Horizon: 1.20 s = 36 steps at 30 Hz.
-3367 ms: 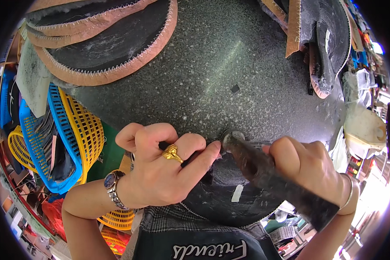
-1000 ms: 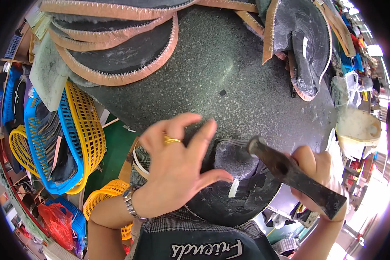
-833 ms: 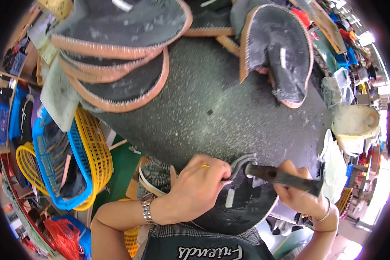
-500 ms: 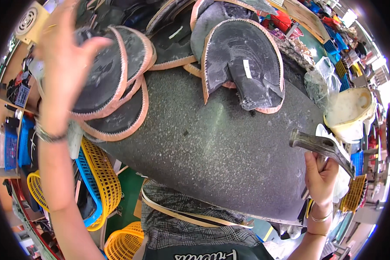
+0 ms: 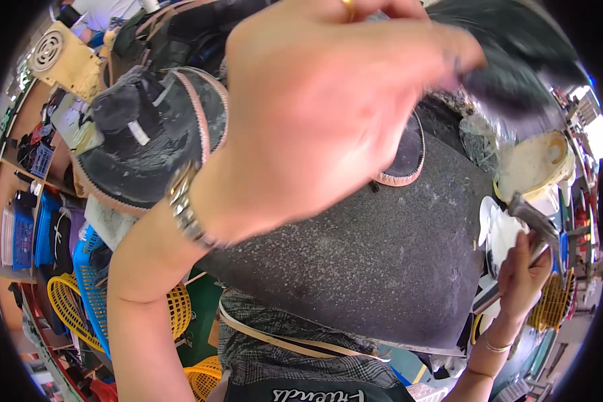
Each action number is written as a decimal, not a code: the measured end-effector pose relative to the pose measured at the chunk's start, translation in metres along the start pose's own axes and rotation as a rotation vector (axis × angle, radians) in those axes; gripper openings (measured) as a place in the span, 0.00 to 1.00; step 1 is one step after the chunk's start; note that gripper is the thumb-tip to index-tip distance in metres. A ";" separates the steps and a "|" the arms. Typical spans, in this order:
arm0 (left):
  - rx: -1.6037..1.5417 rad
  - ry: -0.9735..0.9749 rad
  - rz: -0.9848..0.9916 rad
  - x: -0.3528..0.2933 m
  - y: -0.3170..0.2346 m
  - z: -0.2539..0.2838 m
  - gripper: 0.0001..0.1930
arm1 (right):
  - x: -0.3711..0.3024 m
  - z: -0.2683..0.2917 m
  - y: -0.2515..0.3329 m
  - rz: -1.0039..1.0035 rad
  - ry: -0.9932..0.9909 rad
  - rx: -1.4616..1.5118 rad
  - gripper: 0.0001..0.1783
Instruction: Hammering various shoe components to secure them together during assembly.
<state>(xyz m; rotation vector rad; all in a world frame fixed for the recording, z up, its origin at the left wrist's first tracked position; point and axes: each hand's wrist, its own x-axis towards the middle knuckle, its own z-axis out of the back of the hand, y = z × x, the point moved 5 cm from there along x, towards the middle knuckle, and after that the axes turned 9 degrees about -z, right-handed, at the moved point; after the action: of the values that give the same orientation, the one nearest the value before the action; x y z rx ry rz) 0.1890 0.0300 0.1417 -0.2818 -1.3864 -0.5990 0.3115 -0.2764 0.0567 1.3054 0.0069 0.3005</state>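
My left hand [image 5: 328,120], with a metal watch band at the wrist, is raised large and blurred over the far side of the dark slab [image 5: 355,275]. Its fingers are closed on a dark flexible sheet [image 5: 522,60], smeared by motion at the far right. Off the slab's right edge, my right hand [image 5: 521,281] grips a hammer [image 5: 534,218] with a dark metal head. Curved black pieces [image 5: 134,167] with pinkish notched rims are piled at the far left. Another rimmed black piece [image 5: 412,151] lies on the slab, mostly hidden behind my left hand.
A whitish tub [image 5: 539,167] stands beyond the slab's right edge, near crumpled clear plastic [image 5: 479,144]. Yellow baskets [image 5: 67,305] and a blue basket [image 5: 90,288] stand low on the left. A beige box with a round grille [image 5: 60,57] is at the far left.
My left hand has swung from the left pile toward the right and now has a dark sheet in it. The right hand has shifted slightly right with the hammer.
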 end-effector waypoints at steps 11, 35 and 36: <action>-0.816 0.364 1.459 -0.191 -0.092 0.056 0.22 | -0.050 -0.024 0.001 -0.142 0.185 -0.152 0.04; -0.596 0.590 2.074 -0.181 -0.117 0.064 0.07 | -0.105 -0.114 0.022 0.434 1.054 -0.521 0.13; -0.623 0.529 1.864 -0.190 -0.124 0.064 0.07 | -0.105 -0.116 0.023 0.361 1.053 -0.467 0.13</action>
<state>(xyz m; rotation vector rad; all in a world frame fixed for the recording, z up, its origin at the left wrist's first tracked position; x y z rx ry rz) 0.0546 0.0052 -0.0508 -1.5248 -0.0007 0.5059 0.1857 -0.1845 0.0307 0.5621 0.5618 1.1956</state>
